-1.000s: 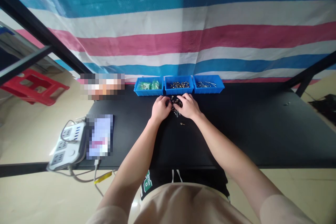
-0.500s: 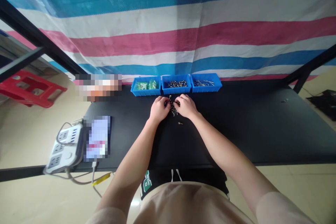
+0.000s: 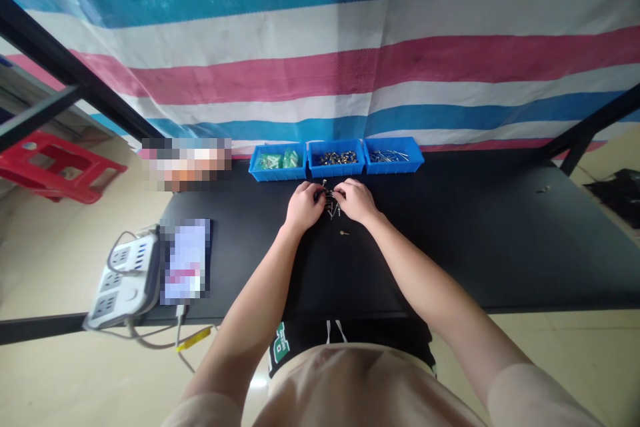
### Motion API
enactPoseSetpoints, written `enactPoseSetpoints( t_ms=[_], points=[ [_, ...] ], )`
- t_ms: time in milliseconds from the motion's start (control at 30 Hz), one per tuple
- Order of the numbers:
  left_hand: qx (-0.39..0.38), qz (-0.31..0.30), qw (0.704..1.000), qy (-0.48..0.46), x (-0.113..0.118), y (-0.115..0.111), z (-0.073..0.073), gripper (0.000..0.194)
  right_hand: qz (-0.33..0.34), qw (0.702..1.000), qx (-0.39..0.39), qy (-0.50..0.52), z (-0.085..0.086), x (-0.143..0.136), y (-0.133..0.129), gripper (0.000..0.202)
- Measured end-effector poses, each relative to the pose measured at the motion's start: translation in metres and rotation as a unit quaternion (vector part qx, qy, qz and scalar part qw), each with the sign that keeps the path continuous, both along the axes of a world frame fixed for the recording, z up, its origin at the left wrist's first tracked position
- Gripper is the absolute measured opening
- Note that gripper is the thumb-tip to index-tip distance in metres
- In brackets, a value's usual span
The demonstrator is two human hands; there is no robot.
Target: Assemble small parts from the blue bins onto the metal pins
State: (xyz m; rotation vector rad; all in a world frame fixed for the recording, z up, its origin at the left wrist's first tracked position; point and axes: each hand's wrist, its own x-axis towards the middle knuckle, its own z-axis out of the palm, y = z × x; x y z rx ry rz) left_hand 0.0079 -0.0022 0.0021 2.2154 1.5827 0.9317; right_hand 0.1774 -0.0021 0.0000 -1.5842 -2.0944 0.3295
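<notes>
hands (image 3: 305, 208) (image 3: 357, 201) flank small metal parts (image 3: 332, 211); lettering (image 3: 280, 347) on shorts (image 3: 360, 333) is illegible.

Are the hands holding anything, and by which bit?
I can't tell: the left hand and right hand are at the metal pieces, too small here to show whether any is held, or where.

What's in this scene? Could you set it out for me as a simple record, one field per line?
Left hand: curled at the pile of metal pieces, grip unclear
Right hand: curled opposite, grip unclear
Stray piece: apart, on the pile's near side
Surface: black table
Left bin: blue, green-tinted packets
Middle bin: blue, small metal parts
Right bin: blue, long thin metal rods
Bin layout: row beyond the hands
Far left: power strip
</notes>
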Motion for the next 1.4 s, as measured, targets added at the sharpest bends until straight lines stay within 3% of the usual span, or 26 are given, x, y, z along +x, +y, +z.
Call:
enactPoseSetpoints(
  t_ms=[600,733,900,1167,1400],
  points=[
    [0.0,0.001,1.0,-0.009,0.0,0.0,0.0,0.018,0.007,0.992,0.05,0.116,-0.005,0.002,0.002,0.016],
    [0.031,-0.059,0.997,-0.03,0.0,-0.002,0.002,0.024,0.013,0.98,0.08,0.181,0.002,-0.003,-0.003,0.017],
    [0.046,-0.128,0.99,-0.031,0.001,-0.004,0.002,0.023,0.018,0.963,0.058,0.261,0.01,-0.011,-0.012,0.015],
    [0.078,-0.117,0.988,-0.059,0.002,-0.006,0.001,0.021,0.025,0.942,0.038,0.333,0.01,-0.013,-0.013,0.022],
    [0.059,-0.08,0.993,-0.07,0.002,-0.006,0.001,0.015,0.036,0.948,0.039,0.314,0.005,-0.011,-0.015,0.028]
  ],
)
